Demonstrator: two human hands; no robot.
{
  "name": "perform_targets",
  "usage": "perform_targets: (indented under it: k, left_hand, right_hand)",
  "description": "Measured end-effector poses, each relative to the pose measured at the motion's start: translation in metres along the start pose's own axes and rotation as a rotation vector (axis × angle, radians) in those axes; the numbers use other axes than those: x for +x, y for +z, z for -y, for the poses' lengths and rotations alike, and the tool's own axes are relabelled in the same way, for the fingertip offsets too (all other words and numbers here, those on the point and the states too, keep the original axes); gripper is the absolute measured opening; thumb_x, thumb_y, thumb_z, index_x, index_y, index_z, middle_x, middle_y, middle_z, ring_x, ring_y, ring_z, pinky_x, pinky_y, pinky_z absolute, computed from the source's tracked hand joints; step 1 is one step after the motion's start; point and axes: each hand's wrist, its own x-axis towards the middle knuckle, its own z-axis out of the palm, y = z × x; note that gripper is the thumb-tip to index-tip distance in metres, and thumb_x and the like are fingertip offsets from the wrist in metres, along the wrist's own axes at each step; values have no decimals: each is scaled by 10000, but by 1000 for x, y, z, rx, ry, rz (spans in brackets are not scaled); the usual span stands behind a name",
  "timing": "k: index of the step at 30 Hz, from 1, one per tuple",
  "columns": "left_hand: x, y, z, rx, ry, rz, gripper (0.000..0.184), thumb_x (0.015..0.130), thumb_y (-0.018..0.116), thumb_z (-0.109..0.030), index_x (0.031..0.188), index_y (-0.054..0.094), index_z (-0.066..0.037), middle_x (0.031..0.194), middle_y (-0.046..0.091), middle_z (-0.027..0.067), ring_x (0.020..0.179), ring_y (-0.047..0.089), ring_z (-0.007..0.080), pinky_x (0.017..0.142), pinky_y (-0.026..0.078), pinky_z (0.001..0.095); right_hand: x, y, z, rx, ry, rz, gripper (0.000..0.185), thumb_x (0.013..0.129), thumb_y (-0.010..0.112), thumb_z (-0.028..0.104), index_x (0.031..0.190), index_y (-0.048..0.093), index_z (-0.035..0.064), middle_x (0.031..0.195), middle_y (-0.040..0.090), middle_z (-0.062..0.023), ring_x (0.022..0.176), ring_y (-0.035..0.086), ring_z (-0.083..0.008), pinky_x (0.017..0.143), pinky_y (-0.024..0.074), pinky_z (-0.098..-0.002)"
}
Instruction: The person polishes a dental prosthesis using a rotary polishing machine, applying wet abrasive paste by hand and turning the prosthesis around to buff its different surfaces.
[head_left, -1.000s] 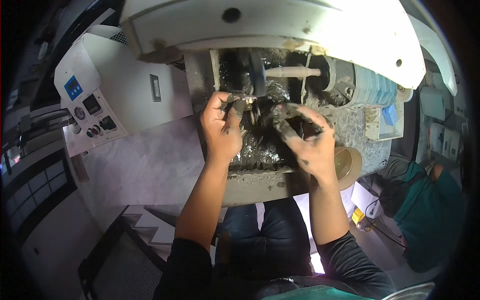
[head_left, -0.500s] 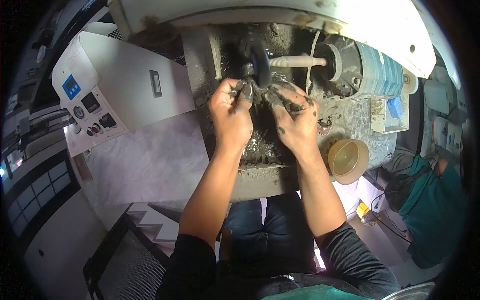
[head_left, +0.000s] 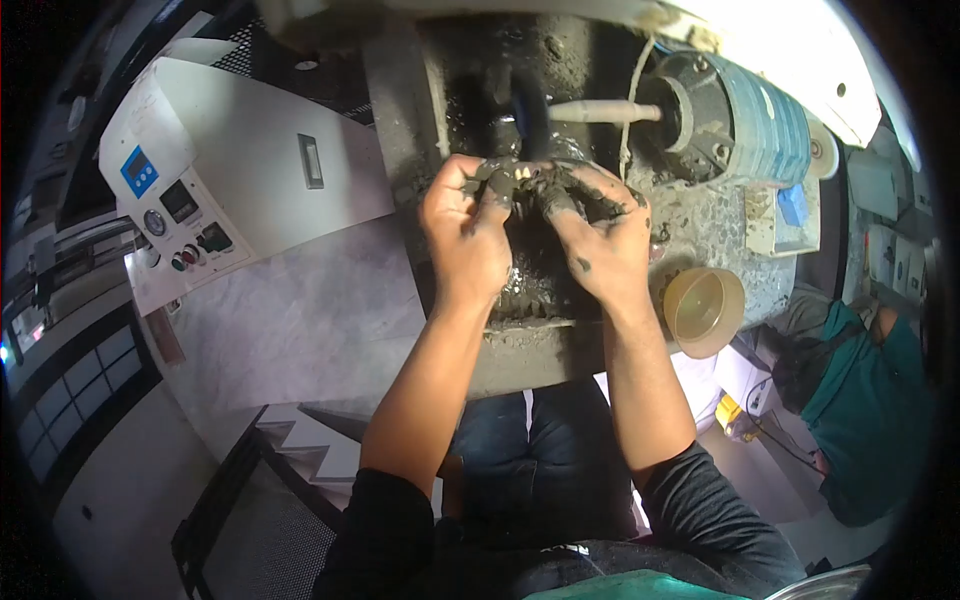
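Note:
A small denture [head_left: 523, 173] with a few pale teeth showing sits between my fingertips, mostly hidden by fingers and grey mud. My left hand [head_left: 466, 225] pinches it from the left, thumb on the near side. On the other side my right hand [head_left: 608, 235], smeared with the same mud, is closed on it too. Just beyond the fingers stands a dark polishing wheel [head_left: 532, 115], its outline blurred. A pale tapered spindle [head_left: 595, 111] joins the wheel to a blue motor [head_left: 755, 120]. Whether the denture touches the wheel I cannot tell. Wet grey slurry [head_left: 530, 285] lies beneath my hands.
A translucent yellowish bowl [head_left: 705, 312] stands right of my right forearm. Farther right is a small box [head_left: 785, 230] with something blue inside. A white hood [head_left: 810, 50] overhangs the bench. White equipment with a control panel [head_left: 185, 220] is at left; a person in green [head_left: 870, 420] is at right.
The denture's teeth have come into view between my fingertips, and the fingers sit slightly lower against the wheel. The whole view has shifted a little. Both hands keep their pinch.

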Motion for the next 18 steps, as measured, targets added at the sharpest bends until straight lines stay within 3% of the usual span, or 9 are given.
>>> perform_targets:
  k: [2,4,5,6,7,9,13,16,18]
  left_hand:
    - [-2,-6,-4,49,27,53,130,873,527,122,919,557,4,906,657,54,781,566,62,691,441,202]
    - [-4,-9,-3,151,102,114,141,868,516,141,921,551,15,914,662,65,775,572,64,691,448,207]
    - [-3,-10,-1,159,80,96,159,857,507,162,922,547,24,880,652,62,747,562,55,657,446,214]
    - [-3,-9,-2,158,78,97,159,857,507,162,922,547,24,880,652,62,747,562,55,657,446,214]
    - [-3,-7,-3,158,55,72,161,857,507,160,914,549,16,850,641,50,730,556,51,641,438,208]
    - [-3,-3,-4,159,30,50,164,857,507,158,906,551,8,820,631,39,712,550,47,625,431,203]
    - [3,5,-4,111,-87,0,150,872,516,129,876,561,-14,757,589,-6,665,510,34,585,388,187]
    - [10,9,-5,166,-134,-52,150,871,519,121,849,573,-18,744,572,-20,634,467,24,550,350,198]
    - [15,8,0,131,-156,-81,170,852,519,141,833,577,-18,740,570,-19,625,459,24,542,339,203]
  right_hand:
    - [-4,-6,1,4,14,54,225,763,604,3,972,675,-38,940,693,-124,826,653,-183,771,504,-278]
    - [-8,-14,-3,342,-271,-46,300,761,578,-17,1053,649,-14,1016,693,-141,902,660,-221,823,512,-311]
    - [-7,-22,-3,270,-384,16,358,753,557,-40,1102,624,4,1050,688,-161,943,661,-254,846,520,-339]
    - [-10,-9,0,561,-414,-13,376,736,559,-48,1100,632,12,1026,692,-168,941,669,-267,853,524,-346]
    - [-8,-4,0,329,-497,-20,389,728,556,-52,1104,634,9,1011,694,-169,924,674,-261,844,524,-338]
    - [-7,2,2,-44,-360,0,382,712,553,-65,1075,660,-7,977,693,-169,859,682,-235,793,525,-313]
    - [-5,9,-14,109,-142,-66,286,706,586,-34,971,693,-36,917,687,-165,755,668,-215,725,521,-295]
    - [2,8,-17,-72,-159,-77,278,702,590,-24,962,685,-49,883,682,-166,739,665,-204,710,516,-282]
    - [6,11,-16,-32,-173,-87,259,702,591,-21,943,679,-57,864,680,-165,738,665,-204,701,515,-287]
